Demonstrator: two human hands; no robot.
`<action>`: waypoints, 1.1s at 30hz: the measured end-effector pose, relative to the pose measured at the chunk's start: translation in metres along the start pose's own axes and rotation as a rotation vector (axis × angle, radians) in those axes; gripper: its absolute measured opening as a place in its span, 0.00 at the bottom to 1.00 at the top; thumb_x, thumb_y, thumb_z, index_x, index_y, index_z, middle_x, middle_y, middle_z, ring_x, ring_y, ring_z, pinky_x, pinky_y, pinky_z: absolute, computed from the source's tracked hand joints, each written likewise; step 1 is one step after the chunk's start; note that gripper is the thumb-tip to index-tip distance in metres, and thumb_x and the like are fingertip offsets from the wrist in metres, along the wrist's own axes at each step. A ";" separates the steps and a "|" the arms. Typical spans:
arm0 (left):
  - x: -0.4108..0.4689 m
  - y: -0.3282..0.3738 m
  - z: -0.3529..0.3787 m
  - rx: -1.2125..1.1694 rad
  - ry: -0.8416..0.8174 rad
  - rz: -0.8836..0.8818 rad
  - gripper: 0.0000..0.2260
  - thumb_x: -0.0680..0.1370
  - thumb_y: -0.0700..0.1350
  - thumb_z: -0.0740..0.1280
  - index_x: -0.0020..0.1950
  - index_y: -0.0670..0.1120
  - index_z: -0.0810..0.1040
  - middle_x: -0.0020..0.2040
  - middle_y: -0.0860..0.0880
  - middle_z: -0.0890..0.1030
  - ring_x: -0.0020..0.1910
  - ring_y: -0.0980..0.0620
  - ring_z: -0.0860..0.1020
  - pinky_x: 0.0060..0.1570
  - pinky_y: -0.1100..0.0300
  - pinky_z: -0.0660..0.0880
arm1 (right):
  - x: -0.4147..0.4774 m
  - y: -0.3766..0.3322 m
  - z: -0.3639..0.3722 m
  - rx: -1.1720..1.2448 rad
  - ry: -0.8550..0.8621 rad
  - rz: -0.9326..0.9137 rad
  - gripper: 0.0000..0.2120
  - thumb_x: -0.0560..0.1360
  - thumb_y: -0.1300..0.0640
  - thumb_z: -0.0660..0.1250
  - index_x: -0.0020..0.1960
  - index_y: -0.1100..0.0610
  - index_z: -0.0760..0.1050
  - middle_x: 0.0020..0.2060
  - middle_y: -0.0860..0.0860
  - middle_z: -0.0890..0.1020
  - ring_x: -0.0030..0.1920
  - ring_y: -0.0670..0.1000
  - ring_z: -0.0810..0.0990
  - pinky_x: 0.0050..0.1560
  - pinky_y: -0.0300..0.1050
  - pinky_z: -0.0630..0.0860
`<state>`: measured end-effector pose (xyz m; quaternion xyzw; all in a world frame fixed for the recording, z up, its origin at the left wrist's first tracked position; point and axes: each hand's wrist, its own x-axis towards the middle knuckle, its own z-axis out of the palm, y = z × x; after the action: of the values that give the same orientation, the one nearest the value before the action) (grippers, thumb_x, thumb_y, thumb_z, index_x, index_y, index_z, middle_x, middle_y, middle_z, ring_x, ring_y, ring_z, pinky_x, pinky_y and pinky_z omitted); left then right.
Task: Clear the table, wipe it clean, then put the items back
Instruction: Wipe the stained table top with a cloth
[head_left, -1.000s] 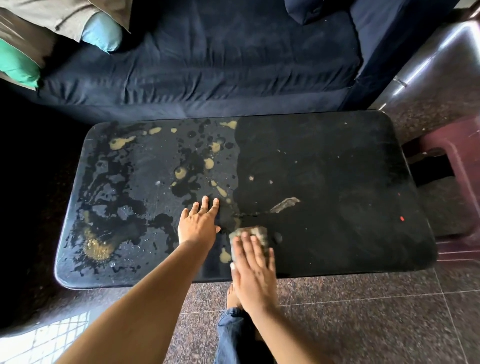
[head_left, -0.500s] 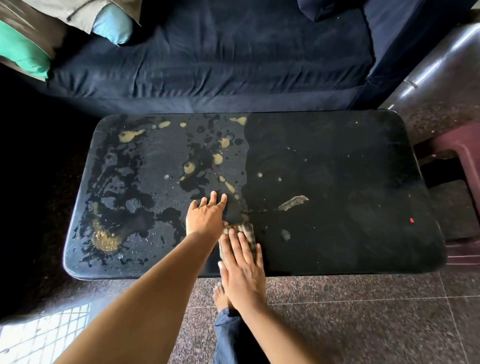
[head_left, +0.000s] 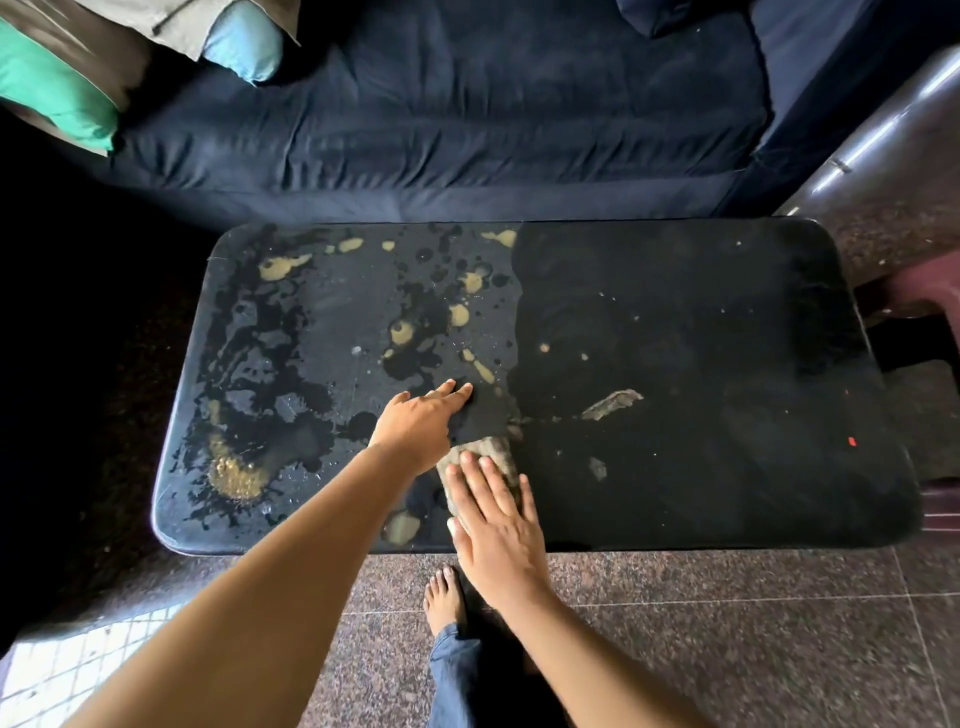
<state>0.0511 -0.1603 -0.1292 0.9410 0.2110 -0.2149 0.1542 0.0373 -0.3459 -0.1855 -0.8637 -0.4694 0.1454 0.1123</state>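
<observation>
A black low table (head_left: 727, 338) fills the middle of the view. Its left half is wet and spotted with yellowish spills (head_left: 236, 473); its right half looks darker and mostly wiped. My right hand (head_left: 493, 519) lies flat with straight fingers on a greyish rag (head_left: 493, 452) near the table's front edge. My left hand (head_left: 421, 421) rests on the tabletop just left of the rag, fingers stretched forward. A smear (head_left: 613, 402) and a small red speck (head_left: 851, 441) remain on the right half.
A dark blue sofa (head_left: 467, 104) stands right behind the table, with green (head_left: 52, 93) and light blue (head_left: 244, 44) cushions at its left end. A reddish stool (head_left: 930, 296) stands at the table's right end. My bare foot (head_left: 444, 597) is on the speckled floor.
My right hand has slid the rag a little to the left along the front edge, closer to my left hand. The left hand has stayed planted on the table.
</observation>
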 end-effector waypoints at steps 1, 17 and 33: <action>-0.003 -0.006 0.003 -0.038 0.025 0.016 0.30 0.78 0.39 0.57 0.78 0.54 0.51 0.78 0.53 0.55 0.73 0.52 0.63 0.72 0.54 0.56 | -0.003 0.012 -0.001 -0.056 -0.034 -0.163 0.28 0.77 0.45 0.55 0.76 0.47 0.57 0.75 0.46 0.60 0.74 0.48 0.59 0.69 0.59 0.65; -0.024 -0.038 0.013 -0.157 0.178 -0.404 0.35 0.78 0.53 0.65 0.78 0.47 0.49 0.78 0.44 0.51 0.77 0.46 0.51 0.74 0.53 0.54 | 0.025 0.062 -0.020 -0.232 -0.136 -0.537 0.31 0.77 0.46 0.55 0.77 0.46 0.49 0.77 0.45 0.54 0.76 0.46 0.53 0.71 0.55 0.53; -0.011 -0.033 0.002 -0.100 -0.005 -0.488 0.42 0.76 0.56 0.66 0.78 0.45 0.42 0.78 0.42 0.44 0.77 0.44 0.47 0.74 0.50 0.53 | 0.073 0.072 -0.034 -0.164 0.010 -0.006 0.29 0.77 0.45 0.50 0.77 0.46 0.53 0.76 0.45 0.57 0.75 0.47 0.55 0.71 0.59 0.62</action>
<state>0.0261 -0.1365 -0.1323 0.8527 0.4422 -0.2374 0.1448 0.1428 -0.3251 -0.1883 -0.8693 -0.4817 0.1018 0.0440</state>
